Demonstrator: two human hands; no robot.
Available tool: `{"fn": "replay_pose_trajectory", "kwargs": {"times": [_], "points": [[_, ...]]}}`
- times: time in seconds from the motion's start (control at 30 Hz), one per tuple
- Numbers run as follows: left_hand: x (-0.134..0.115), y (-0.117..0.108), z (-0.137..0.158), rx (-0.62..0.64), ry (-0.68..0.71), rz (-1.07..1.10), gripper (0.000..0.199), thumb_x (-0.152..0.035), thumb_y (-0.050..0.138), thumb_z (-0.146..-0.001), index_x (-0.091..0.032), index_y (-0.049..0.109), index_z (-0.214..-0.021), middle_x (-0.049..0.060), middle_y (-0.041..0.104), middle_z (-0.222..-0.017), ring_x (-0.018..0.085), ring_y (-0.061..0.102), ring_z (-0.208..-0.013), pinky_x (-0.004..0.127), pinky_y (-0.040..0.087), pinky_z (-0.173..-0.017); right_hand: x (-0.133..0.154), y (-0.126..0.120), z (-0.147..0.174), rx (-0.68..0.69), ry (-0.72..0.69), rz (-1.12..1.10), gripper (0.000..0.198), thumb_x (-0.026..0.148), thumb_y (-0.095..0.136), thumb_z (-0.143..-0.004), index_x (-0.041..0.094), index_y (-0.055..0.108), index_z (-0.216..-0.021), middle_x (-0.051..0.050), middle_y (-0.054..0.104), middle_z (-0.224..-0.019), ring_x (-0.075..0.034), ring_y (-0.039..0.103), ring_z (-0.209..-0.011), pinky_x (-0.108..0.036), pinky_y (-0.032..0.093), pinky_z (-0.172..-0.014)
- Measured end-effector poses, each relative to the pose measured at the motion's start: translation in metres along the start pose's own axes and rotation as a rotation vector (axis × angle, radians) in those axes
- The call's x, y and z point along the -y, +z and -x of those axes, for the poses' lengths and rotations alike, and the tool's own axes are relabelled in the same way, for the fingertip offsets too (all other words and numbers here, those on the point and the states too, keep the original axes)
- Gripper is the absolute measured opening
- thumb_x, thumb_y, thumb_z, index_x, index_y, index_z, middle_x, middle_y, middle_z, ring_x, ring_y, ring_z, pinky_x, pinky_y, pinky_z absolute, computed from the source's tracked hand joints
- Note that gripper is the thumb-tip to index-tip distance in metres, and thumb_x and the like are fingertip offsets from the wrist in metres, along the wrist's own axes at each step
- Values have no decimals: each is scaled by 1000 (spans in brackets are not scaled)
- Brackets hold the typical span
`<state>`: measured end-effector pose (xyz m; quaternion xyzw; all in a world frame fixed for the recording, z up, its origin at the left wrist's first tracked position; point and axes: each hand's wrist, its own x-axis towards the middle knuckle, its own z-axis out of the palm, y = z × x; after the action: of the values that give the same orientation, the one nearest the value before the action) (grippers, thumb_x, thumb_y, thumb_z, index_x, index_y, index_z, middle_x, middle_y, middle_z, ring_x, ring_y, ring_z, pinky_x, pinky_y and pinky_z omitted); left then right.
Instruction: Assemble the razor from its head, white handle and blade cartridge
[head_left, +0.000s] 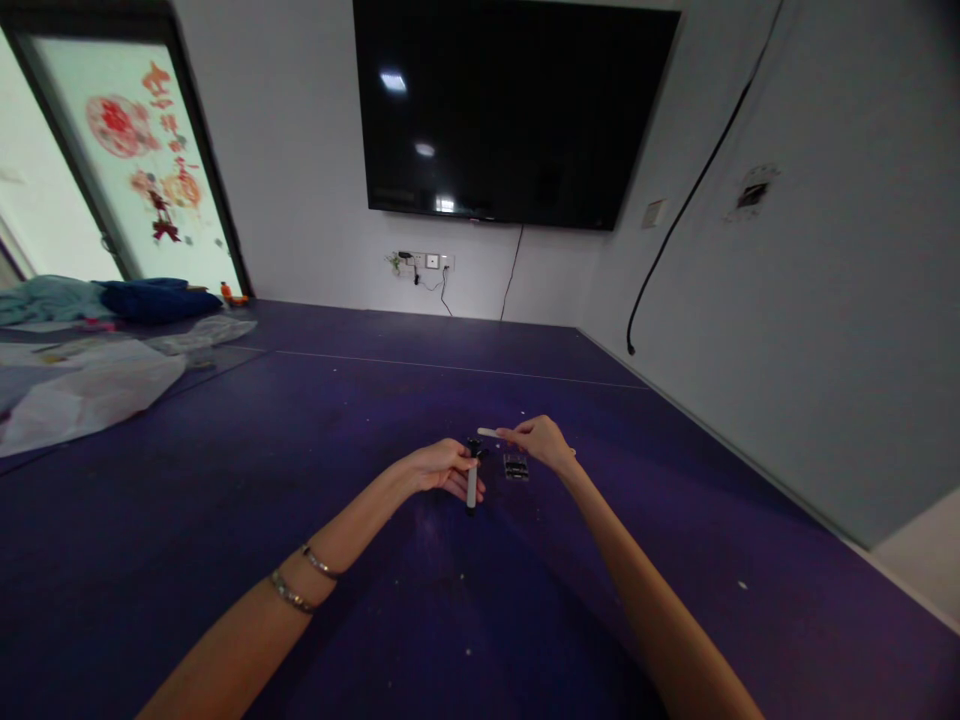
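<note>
My left hand (448, 466) is closed around a slim pale-grey handle with black ends (472, 486). A forked black head tops this upright tool, but it is too small to tell its exact kind. In my right hand (541, 440), a short flat white stick (489, 433) is pinched between the fingertips, pointing left just above the black head. The stick and the tool look close together; I cannot tell whether they touch. Between my hands, a small clear case (516, 467) with black pieces inside lies on the purple surface.
The purple surface (300, 620) is dotted with tiny white scraps. To the left lie white plastic sheeting (105, 390) and a dark blue cloth (157, 299). A black cable (679, 205) hangs down the right wall, and a television (517, 110) is mounted ahead.
</note>
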<state>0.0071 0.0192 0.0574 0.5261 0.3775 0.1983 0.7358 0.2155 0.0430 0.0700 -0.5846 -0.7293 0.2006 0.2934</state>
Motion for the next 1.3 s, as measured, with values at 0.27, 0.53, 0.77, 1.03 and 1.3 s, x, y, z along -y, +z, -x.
{"fn": "replay_pose_trajectory", "kwargs": {"times": [0.27, 0.53, 0.77, 1.03, 1.3], "points": [[1, -1, -1, 59, 33, -19, 20, -24, 60, -76, -12, 44, -82, 13, 68, -72, 24, 67, -66, 43, 49, -69, -6, -2, -1, 65, 21, -72, 50, 60, 56, -65, 13, 66, -53, -1, 52, -44, -8, 40, -40, -21, 27, -42], [-7, 7, 7, -69, 141, -136, 19, -26, 54, -79, -14, 43, -91, 11, 67, -74, 23, 66, -66, 38, 50, -61, -20, -22, -4, -26, 41, -164, 39, 47, 56, -70, 11, 71, -73, 1, 51, -48, -8, 39, -43, -21, 25, -43], [-20, 9, 17, -181, 330, -260, 20, -28, 54, -78, -16, 46, -92, 10, 66, -78, 20, 65, -67, 32, 49, -59, -10, -35, -2, -141, -22, -36, 35, 39, 48, -76, 12, 69, -69, -1, 57, -52, -11, 50, -49, -21, 32, -48], [-39, 1, 33, -223, 427, -341, 22, -28, 54, -79, -15, 48, -95, 9, 66, -77, 19, 65, -68, 31, 49, -59, 23, -37, 16, -261, 4, 255, 41, 42, 41, -83, 16, 69, -69, -9, 67, -65, -18, 63, -61, -23, 37, -54], [-39, 7, 32, -179, 470, -337, 20, -25, 51, -79, -14, 47, -95, 10, 65, -79, 19, 64, -68, 32, 50, -60, 35, -5, 35, -70, 110, 571, 35, 35, 43, -82, 12, 69, -84, -17, 67, -85, -26, 64, -81, -31, 44, -67]]}}
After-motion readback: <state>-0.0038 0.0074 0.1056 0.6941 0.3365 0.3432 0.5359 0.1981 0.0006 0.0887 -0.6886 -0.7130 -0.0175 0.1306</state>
